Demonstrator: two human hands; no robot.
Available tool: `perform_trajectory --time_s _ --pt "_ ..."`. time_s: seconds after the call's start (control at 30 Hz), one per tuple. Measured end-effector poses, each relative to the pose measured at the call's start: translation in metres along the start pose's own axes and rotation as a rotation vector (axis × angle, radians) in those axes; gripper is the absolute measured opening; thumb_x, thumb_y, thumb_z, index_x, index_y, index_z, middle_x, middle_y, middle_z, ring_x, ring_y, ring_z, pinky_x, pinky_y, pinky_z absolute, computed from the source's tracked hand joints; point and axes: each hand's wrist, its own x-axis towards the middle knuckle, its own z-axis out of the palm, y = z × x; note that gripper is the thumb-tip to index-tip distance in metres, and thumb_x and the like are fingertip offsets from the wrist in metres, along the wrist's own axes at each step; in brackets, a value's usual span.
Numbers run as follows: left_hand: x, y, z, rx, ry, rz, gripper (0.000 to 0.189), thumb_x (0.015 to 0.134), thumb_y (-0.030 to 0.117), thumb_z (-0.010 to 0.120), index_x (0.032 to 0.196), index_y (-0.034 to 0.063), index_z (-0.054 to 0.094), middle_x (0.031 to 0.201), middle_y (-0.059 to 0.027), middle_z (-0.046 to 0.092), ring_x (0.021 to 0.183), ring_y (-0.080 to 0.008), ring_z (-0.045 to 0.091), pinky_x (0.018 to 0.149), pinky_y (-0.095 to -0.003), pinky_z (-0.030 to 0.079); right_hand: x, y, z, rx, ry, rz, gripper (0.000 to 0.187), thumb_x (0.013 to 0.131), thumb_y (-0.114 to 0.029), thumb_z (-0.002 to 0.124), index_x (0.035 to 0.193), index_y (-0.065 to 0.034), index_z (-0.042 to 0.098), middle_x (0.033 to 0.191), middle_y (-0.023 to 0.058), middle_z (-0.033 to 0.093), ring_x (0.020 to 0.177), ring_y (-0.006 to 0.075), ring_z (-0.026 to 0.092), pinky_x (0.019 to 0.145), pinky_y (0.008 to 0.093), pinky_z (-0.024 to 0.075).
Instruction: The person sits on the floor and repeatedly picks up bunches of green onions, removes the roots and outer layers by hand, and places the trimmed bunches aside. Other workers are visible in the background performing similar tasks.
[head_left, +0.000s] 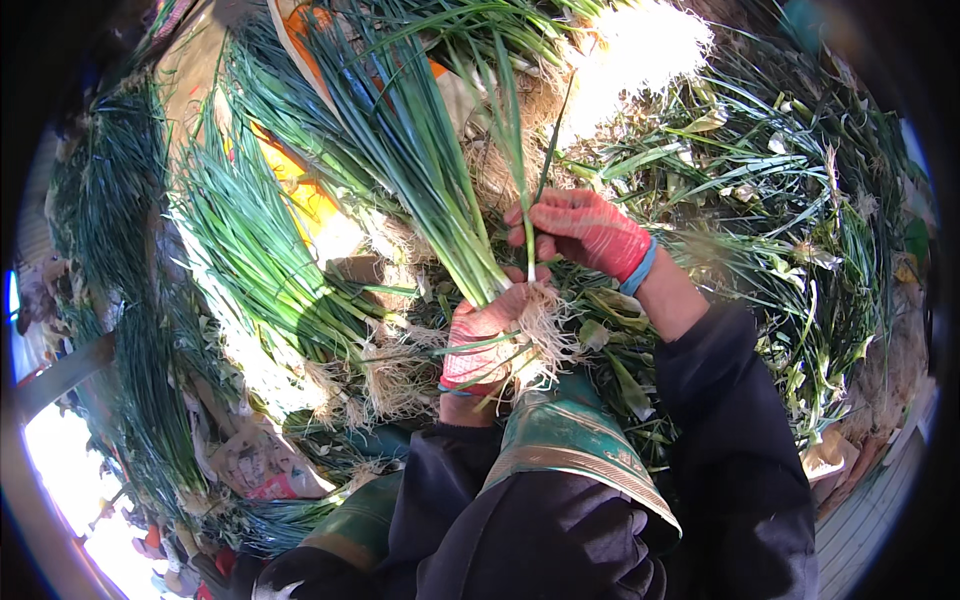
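Observation:
My left hand (480, 341), in a pale red and white work glove, is closed around the lower stalks of a bunch of green onions (442, 202). Their long leaves point up and left, and the pale roots (544, 330) stick out to the right of the fist. Gloved in red, my right hand (574, 229) pinches the stem of a single green onion (529, 240) between thumb and fingers, just above the bunch's roots. A thin dark leaf rises beside that stem. Part of the right fingers is hidden behind the stem.
Piles of green onions (255, 262) lie to the left, roots towards me. More bunches (517, 37) lie at the top. Loose leaves and peelings (750, 187) cover the ground at right. A green rubber boot (574, 427) is below my hands. A printed sack (262, 461) lies lower left.

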Motion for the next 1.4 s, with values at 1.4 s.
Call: perform_trajectory --time_s 1.4 --pt "0.007 -0.001 0.009 0.136 0.265 0.173 0.036 0.080 -0.002 0.072 0.114 0.0011 0.059 0.097 -0.0080 0.066 0.082 -0.0189 0.065 0.073 -0.0331 0.055 0.003 0.020 0.025 -0.773 0.369 -0.164 0.031 0.085 -0.032 0.070 0.092 -0.0020 0.069 0.069 0.0086 0.058 0.065 0.0141 0.053 0.062 0.0322 0.0450"
